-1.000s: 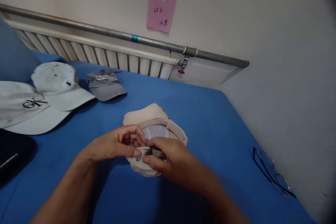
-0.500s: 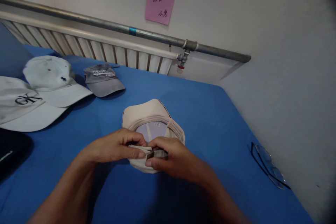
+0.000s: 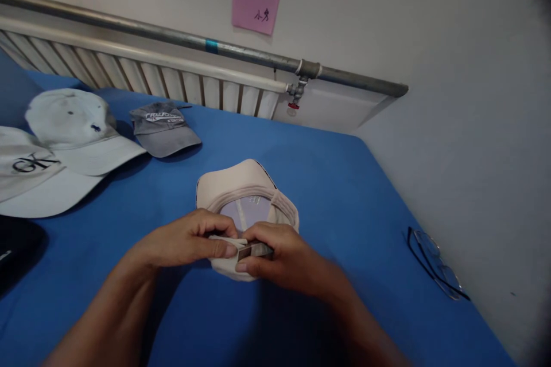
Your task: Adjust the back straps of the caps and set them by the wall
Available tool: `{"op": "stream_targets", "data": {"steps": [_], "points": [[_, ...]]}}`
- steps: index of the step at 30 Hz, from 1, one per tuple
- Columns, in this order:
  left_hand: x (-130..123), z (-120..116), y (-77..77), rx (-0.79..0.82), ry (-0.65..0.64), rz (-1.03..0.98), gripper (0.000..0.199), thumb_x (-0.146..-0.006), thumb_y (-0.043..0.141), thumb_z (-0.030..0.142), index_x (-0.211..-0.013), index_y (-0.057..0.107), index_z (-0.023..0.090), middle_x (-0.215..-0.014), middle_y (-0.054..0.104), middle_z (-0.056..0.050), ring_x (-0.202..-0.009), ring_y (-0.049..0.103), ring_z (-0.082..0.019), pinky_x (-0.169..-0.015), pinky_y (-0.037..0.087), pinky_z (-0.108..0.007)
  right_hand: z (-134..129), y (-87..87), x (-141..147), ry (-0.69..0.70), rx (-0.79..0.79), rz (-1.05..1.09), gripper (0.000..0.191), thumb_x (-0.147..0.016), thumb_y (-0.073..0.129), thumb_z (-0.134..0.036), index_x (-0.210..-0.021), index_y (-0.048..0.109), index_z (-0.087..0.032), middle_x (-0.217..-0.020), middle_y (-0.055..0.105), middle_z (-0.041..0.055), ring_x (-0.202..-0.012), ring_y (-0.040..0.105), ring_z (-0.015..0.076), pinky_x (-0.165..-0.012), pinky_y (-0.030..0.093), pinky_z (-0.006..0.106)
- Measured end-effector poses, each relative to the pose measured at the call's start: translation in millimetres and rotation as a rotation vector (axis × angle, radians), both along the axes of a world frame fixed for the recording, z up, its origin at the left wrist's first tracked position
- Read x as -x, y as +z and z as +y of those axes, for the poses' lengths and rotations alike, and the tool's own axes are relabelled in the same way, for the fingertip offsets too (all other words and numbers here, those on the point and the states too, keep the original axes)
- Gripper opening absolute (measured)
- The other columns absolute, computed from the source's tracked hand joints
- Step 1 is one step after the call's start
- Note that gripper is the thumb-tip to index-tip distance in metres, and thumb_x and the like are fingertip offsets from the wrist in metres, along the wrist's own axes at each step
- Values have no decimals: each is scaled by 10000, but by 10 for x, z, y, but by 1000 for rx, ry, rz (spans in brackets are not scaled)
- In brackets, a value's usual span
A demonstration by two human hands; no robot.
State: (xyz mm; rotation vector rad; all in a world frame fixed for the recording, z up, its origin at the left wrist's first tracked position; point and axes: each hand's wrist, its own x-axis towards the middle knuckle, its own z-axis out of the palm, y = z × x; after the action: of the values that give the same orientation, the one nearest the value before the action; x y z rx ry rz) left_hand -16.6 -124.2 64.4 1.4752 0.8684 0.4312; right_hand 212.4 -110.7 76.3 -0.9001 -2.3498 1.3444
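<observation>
the cap (image 3: pixel 241 183) lies upside down just past both hands — left hand (image 3: pixel 189 241) and right hand (image 3: pixel 279 255) pinch its back strap (image 3: pixel 253 250), which runs side to side between them.

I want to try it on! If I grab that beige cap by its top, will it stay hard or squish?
Probably squish. The beige cap lies upside down on the blue table, its cloth crown sagging and creased, so it looks soft and light. The brim seems stiffer, keeping its curve. Both the left hand and right hand pinch its back strap, which bends easily.
</observation>
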Motion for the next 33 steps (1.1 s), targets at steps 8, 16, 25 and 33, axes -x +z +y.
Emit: {"op": "stream_targets", "data": {"steps": [8,16,25,33], "points": [[-42,-7,43,60,39,-104,222,-837,653,372,-814,647,151,-703,562,22,-646,468,-108,-590,365,-220,-53,-84,2,-16,-104,64,181,-879,649,-320,-788,583,-178,-734,548,-26,-659,486,107,-610,347,226],[-45,-30,44,59,65,-110,260,-857,630,402,-855,661,144,-714,555,16,-660,460,-115,-598,358,-233,-106,-144,51,-110,-156,164,287,-921,551,-360,-706,447,-200,-651,444,-49,-596,405,97,-578,298,241],[-48,-14,56,14,68,-108,245,-898,594,381,-951,660,151,-787,590,5,-697,490,-118,-612,386,-225,-79,-174,73,-196,-104,135,296,-914,558,-345,-683,446,-197,-632,436,-53,-590,405,96,-569,304,239],[85,-23,3,24,62,-180,252,-875,639,269,-1120,658,215,-976,643,-19,-837,559,-147,-713,451,-236,-51,-185,53,-239,-37,189,287,-892,544,-354,-672,446,-198,-626,423,-48,-589,392,102,-544,292,238]]}}
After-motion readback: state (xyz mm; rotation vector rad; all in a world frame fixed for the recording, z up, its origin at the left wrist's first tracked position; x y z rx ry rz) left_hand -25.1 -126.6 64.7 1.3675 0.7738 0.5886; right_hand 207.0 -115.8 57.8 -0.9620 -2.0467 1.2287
